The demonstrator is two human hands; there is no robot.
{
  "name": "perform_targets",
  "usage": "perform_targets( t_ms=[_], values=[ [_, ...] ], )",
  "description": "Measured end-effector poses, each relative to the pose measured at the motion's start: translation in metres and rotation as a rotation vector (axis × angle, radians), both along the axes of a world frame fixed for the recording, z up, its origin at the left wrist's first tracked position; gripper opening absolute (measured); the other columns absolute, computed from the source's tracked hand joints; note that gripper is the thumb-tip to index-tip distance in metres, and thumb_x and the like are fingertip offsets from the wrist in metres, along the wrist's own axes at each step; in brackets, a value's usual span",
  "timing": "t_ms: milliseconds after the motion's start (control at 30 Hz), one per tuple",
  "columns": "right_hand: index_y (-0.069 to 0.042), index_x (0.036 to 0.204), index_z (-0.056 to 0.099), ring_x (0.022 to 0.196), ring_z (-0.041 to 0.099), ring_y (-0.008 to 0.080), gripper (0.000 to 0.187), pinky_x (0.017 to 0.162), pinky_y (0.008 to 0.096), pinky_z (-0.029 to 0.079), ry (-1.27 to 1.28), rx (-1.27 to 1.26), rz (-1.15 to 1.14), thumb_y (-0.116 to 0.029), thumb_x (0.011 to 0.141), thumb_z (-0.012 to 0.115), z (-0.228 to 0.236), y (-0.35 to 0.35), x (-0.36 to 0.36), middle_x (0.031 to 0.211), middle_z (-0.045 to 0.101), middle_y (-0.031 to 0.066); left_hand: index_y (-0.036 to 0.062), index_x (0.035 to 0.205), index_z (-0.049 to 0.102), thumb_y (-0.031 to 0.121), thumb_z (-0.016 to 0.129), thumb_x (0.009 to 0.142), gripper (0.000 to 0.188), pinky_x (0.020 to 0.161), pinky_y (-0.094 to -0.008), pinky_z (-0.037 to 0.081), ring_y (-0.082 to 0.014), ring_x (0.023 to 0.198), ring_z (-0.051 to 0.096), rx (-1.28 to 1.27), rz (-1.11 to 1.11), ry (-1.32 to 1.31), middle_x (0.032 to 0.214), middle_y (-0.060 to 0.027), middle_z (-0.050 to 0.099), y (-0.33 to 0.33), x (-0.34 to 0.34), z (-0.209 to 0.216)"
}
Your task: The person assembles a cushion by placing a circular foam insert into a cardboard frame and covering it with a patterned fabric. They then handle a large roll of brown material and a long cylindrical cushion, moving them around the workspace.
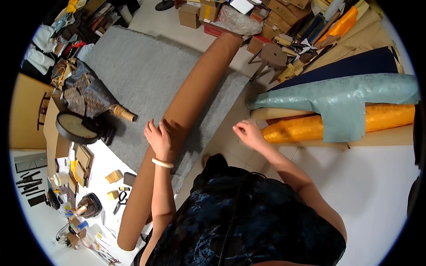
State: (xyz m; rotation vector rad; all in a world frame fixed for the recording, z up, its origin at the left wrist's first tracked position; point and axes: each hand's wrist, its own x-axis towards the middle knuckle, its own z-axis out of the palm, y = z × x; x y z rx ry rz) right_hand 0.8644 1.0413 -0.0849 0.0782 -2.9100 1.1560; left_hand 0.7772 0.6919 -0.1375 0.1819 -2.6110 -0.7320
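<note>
One long brown roll (190, 104), the thing in hand, lies diagonally across the grey cloth (133, 66), its near end at the left over the white worktop (103, 170), its far end toward the right, where it overlaps a red box in view. The left hand (159, 139), a pale bracelet (162, 163) at its wrist, is placed over the middle of the roll with fingers moderately wide and bent; it grasps nothing, and whether the palm touches the surface cannot be told. The right hand (249, 134) is apart from the roll, to its right, fingers curled narrow; nothing is seen in it. Scissors (120, 202) rest on the worktop left of the roll. At right lie a pale green roll (341, 119) with a loose flap and an orange roll (293, 129).

The step in hand is judged to be positioning or checking the roll, one-handed. Further handling probably calls for the right hand to come across, since so long a piece would likely swing under a single hand.

Labels: no brand or wording is legible; any print on the cardboard boxes (190, 15) at the far side is too small to read.
</note>
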Motion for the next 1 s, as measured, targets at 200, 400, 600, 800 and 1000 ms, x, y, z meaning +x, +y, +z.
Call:
perform_targets(
  t_ms=[200, 400, 600, 800, 1000],
  values=[
    [-0.005, 0.095, 0.067, 0.098, 0.060, 0.0340, 0.018, 0.087, 0.0423, 0.049, 0.075, 0.038, 0.077, -0.023, 0.089, 0.068, 0.014, 0.081, -0.149, 0.098, 0.066, 0.0116, 0.0004, 0.124, 0.063, 0.038, 0.047, 0.099, 0.048, 0.098, -0.0471, 0.044, -0.0383, 0.109, 0.061, -0.191, 0.100, -0.366, 0.117, -0.0192, 0.067, 0.056, -0.031, -0.013],
    [-0.005, 0.108, 0.062, 0.107, 0.057, 0.0356, 0.028, 0.095, 0.0437, 0.047, 0.093, 0.192, 0.167, -0.023, 0.088, 0.069, 0.019, 0.130, -0.324, 0.110, 0.062, 0.0141, -0.0001, 0.129, 0.059, 0.030, 0.047, 0.096, 0.046, 0.104, -0.0468, 0.038, -0.0353, 0.119, 0.055, -0.280, 0.089, -0.412, 0.126, -0.0180, 0.062, 0.065, -0.032, -0.014],
    [-0.005, 0.112, 0.062, 0.116, 0.053, 0.0348, 0.031, 0.102, 0.0441, 0.043, 0.109, 0.252, 0.437, -0.024, 0.088, 0.069, 0.008, 0.108, -0.442, 0.117, 0.061, 0.0129, -0.0005, 0.132, 0.055, 0.029, 0.042, 0.098, 0.047, 0.107, -0.0471, 0.035, -0.0372, 0.122, 0.052, -0.278, 0.099, -0.498, 0.130, -0.0200, 0.059, 0.060, -0.034, -0.010],
    [-0.004, 0.138, 0.053, 0.142, 0.034, 0.0363, 0.059, 0.119, 0.0541, 0.020, -0.036, 0.396, 0.830, -0.049, 0.099, 0.050, -0.041, 0.106, -0.516, 0.146, 0.047, 0.0198, 0.0004, 0.125, 0.060, 0.031, 0.053, 0.093, 0.044, 0.106, -0.0478, 0.036, -0.0362, 0.121, 0.053, -0.166, 0.193, -0.554, 0.127, -0.0193, 0.060, 0.073, -0.069, 0.008],
    [-0.001, 0.144, 0.045, 0.137, 0.039, 0.0342, 0.063, 0.118, 0.0549, 0.020, -0.058, 0.564, 1.089, -0.048, 0.104, 0.034, -0.067, 0.125, -0.520, 0.144, 0.048, 0.0200, 0.0018, 0.117, 0.064, 0.036, 0.062, 0.091, 0.043, 0.105, -0.0492, 0.037, -0.0363, 0.119, 0.054, 0.119, 0.514, -0.528, 0.121, -0.0187, 0.064, 0.231, -0.219, 0.010]
  ],
)
